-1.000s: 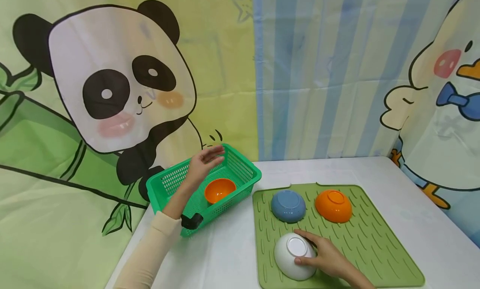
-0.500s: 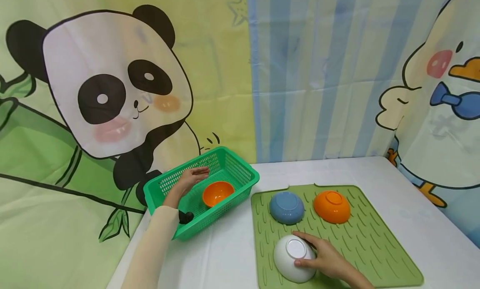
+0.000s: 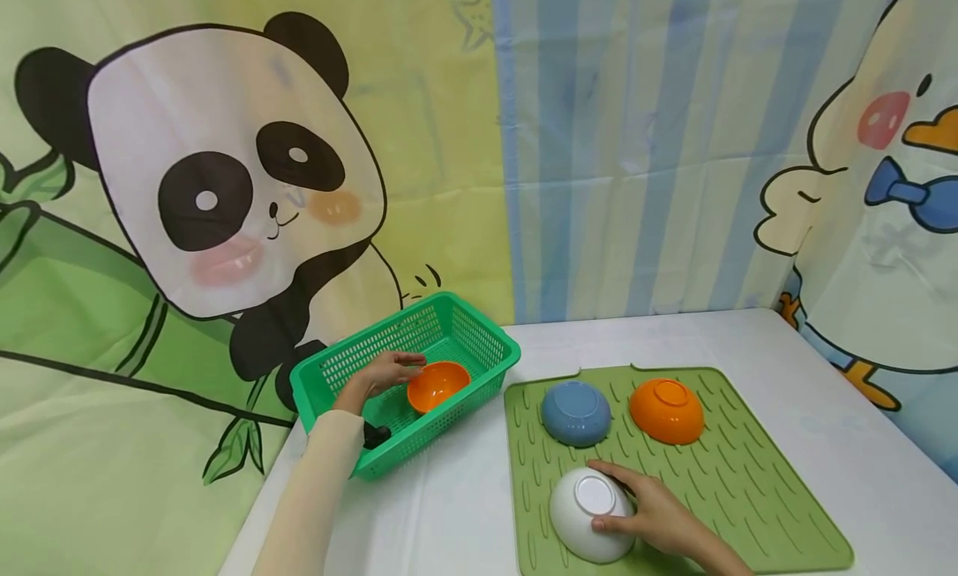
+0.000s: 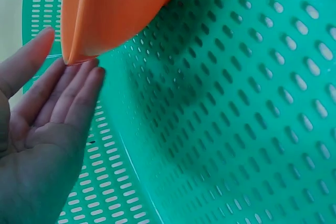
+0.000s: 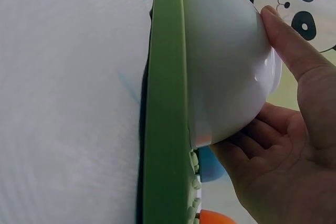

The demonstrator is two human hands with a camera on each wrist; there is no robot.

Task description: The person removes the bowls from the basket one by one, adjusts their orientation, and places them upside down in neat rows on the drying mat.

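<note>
Over the green plastic basket (image 3: pixel 482 343), my left hand (image 3: pixel 389 371) reaches in at the left side of an orange bowl (image 3: pixel 441 385) that sits with its mouth up. In the left wrist view the fingers (image 4: pixel 79 95) are nearly straight at the orange bowl's rim (image 4: pixel 121 14), the thumb standing apart; whether they touch it I cannot tell. My right hand (image 3: pixel 654 514) grips an upside-down white bowl (image 3: pixel 584 530) on the green drying mat (image 3: pixel 748 493). Thumb and fingers span its sides, and the right wrist view shows the white bowl (image 5: pixel 226 61) resting rim down.
An upside-down blue bowl (image 3: pixel 576 412) and an upside-down orange bowl (image 3: pixel 666 411) stand on the mat's back half. A white cloth covers the table (image 3: pixel 441 509). A printed curtain (image 3: pixel 636 144) hangs close behind the table.
My left hand has come down from above the basket to the left side of the orange bowl inside it. My right hand stays on the white bowl, which has not moved.
</note>
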